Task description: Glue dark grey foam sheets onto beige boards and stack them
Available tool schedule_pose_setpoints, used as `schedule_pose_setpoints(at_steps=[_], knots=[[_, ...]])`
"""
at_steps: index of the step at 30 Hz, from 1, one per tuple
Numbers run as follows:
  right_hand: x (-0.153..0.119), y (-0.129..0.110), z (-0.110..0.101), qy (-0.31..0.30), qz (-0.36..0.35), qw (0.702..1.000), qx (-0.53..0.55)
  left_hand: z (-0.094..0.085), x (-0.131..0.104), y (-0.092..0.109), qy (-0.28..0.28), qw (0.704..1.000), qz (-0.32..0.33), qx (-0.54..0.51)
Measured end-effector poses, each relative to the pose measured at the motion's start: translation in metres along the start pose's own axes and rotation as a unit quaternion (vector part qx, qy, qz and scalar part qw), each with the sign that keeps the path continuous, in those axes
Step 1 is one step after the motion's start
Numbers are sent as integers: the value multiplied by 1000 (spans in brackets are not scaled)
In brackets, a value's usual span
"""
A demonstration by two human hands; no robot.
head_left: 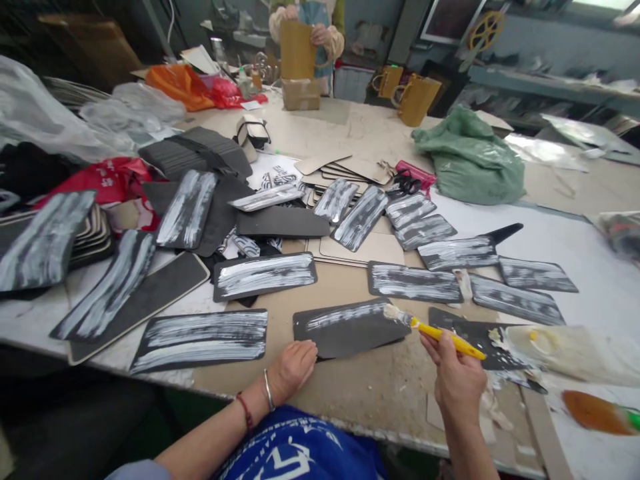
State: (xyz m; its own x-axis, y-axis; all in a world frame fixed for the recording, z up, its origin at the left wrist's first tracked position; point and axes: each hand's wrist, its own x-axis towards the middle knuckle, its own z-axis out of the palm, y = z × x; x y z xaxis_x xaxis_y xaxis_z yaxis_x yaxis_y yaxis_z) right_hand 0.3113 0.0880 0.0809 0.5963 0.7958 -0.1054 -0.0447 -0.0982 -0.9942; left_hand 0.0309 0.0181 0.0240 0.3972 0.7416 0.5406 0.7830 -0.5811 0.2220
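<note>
A dark grey panel (pixel 345 333) lies in front of me with one white streak along its upper part. My right hand (pixel 457 373) is closed round a yellow-handled brush (pixel 450 339), whose white-coated bristles touch the panel's right end. At the panel's left edge rests my left hand (pixel 293 367), fingers pressed together; whether it grips the edge is hidden. Left of it lies a panel (pixel 200 339) covered in white strokes. More streaked panels (pixel 265 275) lie behind, including one at the middle right (pixel 415 281).
A clear plastic bag (pixel 565 350) with white paste lies at the right, near an orange-brown brush (pixel 593 412). Behind are a green bag (pixel 470 157), stacked grey panels (pixel 197 155) and a red bag (pixel 113 183). Across the table, a person's hands (pixel 320 35) hold a tan mug-shaped piece (pixel 297 52).
</note>
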Motion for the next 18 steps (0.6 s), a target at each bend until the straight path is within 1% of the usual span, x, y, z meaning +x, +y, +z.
schedule_pose_setpoints(at_steps=[3, 5, 7, 9, 12, 14, 15, 16, 18], knots=[[-15, -16, -1, -1, 4, 1000, 31, -2, 6, -4, 4, 1000, 22, 0], [-27, -19, 1, -12, 12, 999, 32, 2, 5, -7, -22, 999, 48, 7], [-42, -13, 6, -37, 37, 999, 10, 10, 0, -8, -55, 997, 55, 13], [-61, -1, 14, -74, 68, 995, -25, 16, -7, -7, -76, 996, 41, 14], [-83, 22, 28, -126, 90, 986, -65, 20, -17, -5, -73, 997, 16, 11], [-84, 34, 32, -145, 83, 983, -81, 19, -22, -4, -62, 998, 3, 10], [-79, 38, 30, -145, 80, 982, -93, 18, -23, -3, -56, 998, -1, 10], [-70, 41, 26, -135, 76, 982, -110, 18, -24, -3, -52, 999, -5, 10], [-47, 44, 12, -96, 64, 982, -151, 19, -24, -3, -44, 999, -6, 9]])
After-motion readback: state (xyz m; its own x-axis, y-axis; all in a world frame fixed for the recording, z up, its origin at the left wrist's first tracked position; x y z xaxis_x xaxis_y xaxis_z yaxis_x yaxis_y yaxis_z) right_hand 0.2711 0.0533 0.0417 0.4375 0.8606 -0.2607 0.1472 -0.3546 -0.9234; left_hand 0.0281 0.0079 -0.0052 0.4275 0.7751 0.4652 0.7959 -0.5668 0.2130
